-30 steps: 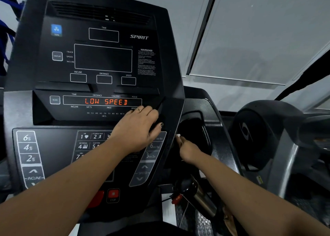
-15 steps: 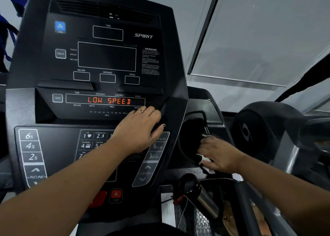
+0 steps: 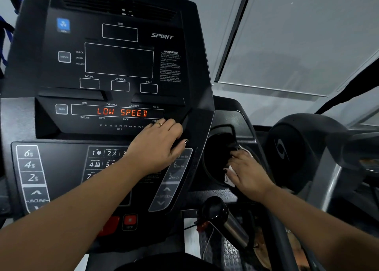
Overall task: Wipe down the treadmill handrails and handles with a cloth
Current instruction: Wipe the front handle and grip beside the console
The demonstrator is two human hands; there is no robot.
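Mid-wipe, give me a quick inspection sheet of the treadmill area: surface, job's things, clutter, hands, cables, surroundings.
Surface: treadmill console is powered; its display reads LOW SPEED.
Job's things: white cloth lies against the cup-holder rim; steel handle with a black end cap sits lower down, untouched.
Clutter: white paper beside the handle.
Hands: left hand rests on the console's right side; right hand holds the cloth.
Cables: thin cord with a red clip below the console.
Surroundings: another machine at right; blinds behind; blue straps far left.
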